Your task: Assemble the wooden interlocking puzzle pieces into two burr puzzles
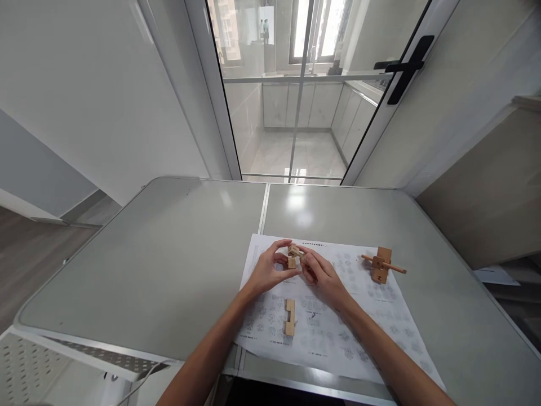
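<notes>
Both my hands meet above a printed instruction sheet (359, 332) on a grey table (169, 265). My left hand (267, 269) pinches a small cluster of wooden puzzle pieces (293, 255) from the left. My right hand (321, 273) grips the same cluster from the right, fingers curled round it. A single notched wooden piece (289, 317) lies on the sheet just below my hands. To the right on the sheet rests another wooden assembly (381, 265), a block with a dowel through it.
The table has a seam down its middle (264, 206) and rounded corners. Behind it stands a glass sliding door (296, 90) with a black handle (406, 66). A perforated metal shelf (51, 366) sits at the lower left. A wooden cabinet (486, 192) stands right.
</notes>
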`<move>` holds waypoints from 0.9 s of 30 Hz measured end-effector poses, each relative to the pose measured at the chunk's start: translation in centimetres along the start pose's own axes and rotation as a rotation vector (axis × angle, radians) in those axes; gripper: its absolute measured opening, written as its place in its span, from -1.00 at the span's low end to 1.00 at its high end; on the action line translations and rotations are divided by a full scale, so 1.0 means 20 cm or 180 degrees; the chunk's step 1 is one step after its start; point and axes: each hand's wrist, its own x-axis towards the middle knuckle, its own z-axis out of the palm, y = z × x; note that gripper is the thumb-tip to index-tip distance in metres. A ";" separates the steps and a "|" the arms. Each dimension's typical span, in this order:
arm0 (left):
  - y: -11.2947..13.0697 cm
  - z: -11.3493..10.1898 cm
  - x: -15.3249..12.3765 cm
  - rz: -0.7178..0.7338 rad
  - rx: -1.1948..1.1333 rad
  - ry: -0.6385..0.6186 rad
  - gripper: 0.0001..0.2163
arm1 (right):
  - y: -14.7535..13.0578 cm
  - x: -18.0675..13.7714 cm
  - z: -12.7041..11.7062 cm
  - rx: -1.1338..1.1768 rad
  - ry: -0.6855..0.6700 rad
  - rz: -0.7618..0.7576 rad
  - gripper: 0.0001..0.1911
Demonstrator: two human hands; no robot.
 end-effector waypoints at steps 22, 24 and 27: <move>0.03 -0.01 -0.01 -0.0121 -0.0370 0.0087 -0.37 | -0.02 -0.03 0.01 -0.1550 0.0435 -0.0699 -0.69; 0.05 -0.01 -0.01 -0.0063 -0.0228 0.0114 -0.39 | -0.03 -0.03 0.00 -0.1680 0.0386 -0.0763 -0.69; 0.06 0.00 -0.02 0.0017 -0.0074 0.0149 -0.40 | -0.03 -0.03 0.00 -0.1788 0.0363 -0.0761 -0.69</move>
